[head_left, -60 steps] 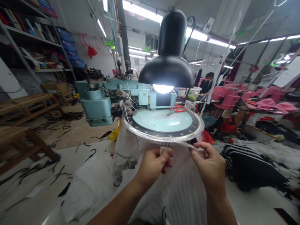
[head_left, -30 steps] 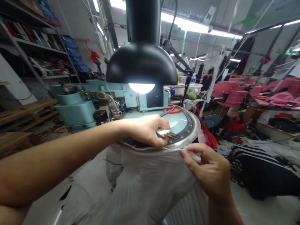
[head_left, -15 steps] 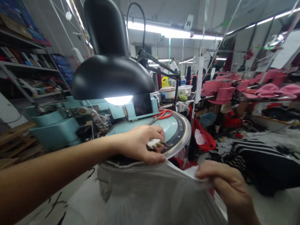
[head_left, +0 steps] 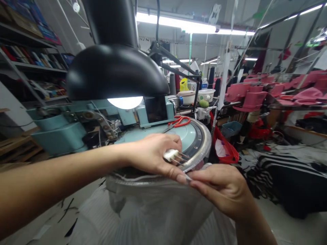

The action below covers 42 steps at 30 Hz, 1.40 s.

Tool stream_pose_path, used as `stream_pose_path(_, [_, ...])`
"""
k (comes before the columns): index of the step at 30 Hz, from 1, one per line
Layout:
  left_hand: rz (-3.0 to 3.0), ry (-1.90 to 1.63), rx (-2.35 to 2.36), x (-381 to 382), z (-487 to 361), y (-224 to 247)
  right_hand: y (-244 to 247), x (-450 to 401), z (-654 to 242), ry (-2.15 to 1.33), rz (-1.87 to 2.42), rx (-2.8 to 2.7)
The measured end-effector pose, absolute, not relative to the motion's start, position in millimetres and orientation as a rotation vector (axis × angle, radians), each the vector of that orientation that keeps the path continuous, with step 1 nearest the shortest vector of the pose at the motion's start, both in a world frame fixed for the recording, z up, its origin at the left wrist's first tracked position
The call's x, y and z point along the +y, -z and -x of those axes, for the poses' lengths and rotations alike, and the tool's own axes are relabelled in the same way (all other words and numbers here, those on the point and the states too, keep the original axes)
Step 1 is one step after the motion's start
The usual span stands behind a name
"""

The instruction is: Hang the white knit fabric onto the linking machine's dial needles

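At the near rim of a round linking machine dial with fine points round its edge, a pale grey knitted fabric hangs down from the points. My left hand is curled over the dial, holding a small white-handled tool with several thin metal prongs. Its thumb presses along the fabric's top edge. Close beside that thumb, my right hand pinches the fabric edge between thumb and forefinger, just off the rim. Part of the near rim is hidden under my left hand.
A lit black lamp hangs low over the machine. Scissors with red handles lie on the dial's top. Behind stand bowls and thread cones. A red bag hangs at the right, near striped dark cloth.
My right hand has moved left and in to the dial's rim, meeting my left thumb. The fabric stretched between the hands has slackened. My left hand has barely moved and keeps the pronged tool.
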State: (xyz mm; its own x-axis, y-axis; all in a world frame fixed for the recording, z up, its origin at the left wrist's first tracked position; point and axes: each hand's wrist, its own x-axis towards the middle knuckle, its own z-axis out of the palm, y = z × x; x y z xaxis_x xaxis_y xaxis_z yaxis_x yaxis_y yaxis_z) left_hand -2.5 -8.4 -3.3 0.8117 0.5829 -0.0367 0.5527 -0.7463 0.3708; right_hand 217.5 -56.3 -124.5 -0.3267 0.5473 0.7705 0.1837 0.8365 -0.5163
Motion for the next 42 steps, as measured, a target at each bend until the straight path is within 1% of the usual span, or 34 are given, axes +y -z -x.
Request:
stream_pose_path(3, [-2.616,-0.13,0.769,-5,6,5,123,-59,-217,-0.332,0.49,-1.854])
stream_pose_path(8, [-2.576,-0.13,0.67,-4,9,3,124,-54,-214,-0.102,0.7,-1.736])
stream_pose_path(11, [-2.594,-0.09,0.692,-6,6,1,127,-53,-215,-0.185,0.741,-1.8])
stream_pose_path(14, [-2.632,-0.114,0.818,-8,0,1,127,-55,-214,-0.301,0.717,-1.761])
stream_pose_path(18, [-2.629,-0.099,0.937,-10,-8,3,115,-53,-213,-0.276,0.852,-1.68])
stream_pose_path(21, [-2.623,-0.095,0.959,-10,-13,2,109,-36,-237,-0.326,0.952,-1.792])
stream_pose_path(24, [-2.637,-0.073,0.946,-7,-16,1,132,-20,-285,-0.488,1.061,-2.087])
stream_pose_path(25, [-2.644,-0.064,0.932,-6,-17,0,146,-19,-301,-0.644,1.055,-2.175])
stream_pose_path(27, [-2.652,-0.029,0.886,-3,-17,0,179,-27,-324,-1.022,1.0,-2.069])
stream_pose_path(28, [-2.662,-0.016,0.859,-2,-18,0,194,-34,-329,-1.197,0.971,-1.907])
stream_pose_path(29, [-2.676,-0.011,0.833,-1,-18,0,206,-43,-330,-1.298,0.936,-1.779])
stream_pose_path(30, [-2.692,-0.012,0.811,1,-19,1,214,-51,-328,-1.297,0.923,-1.719])
stream_pose_path(32, [-2.719,-0.033,0.785,3,-20,2,216,-62,-318,-1.147,0.922,-1.772])
stream_pose_path(35, [-2.72,-0.053,0.771,4,-22,4,195,-60,-306,-0.861,0.85,-1.934])
stream_pose_path(37, [-2.71,-0.053,0.762,4,-22,4,177,-51,-303,-0.83,0.689,-1.953])
stream_pose_path(39, [-2.703,-0.069,0.759,4,-22,5,159,-42,-300,-0.887,0.518,-1.958])
stream_pose_path(42, [-2.691,-0.118,0.746,5,-23,7,138,-32,-285,-0.847,0.544,-2.025])
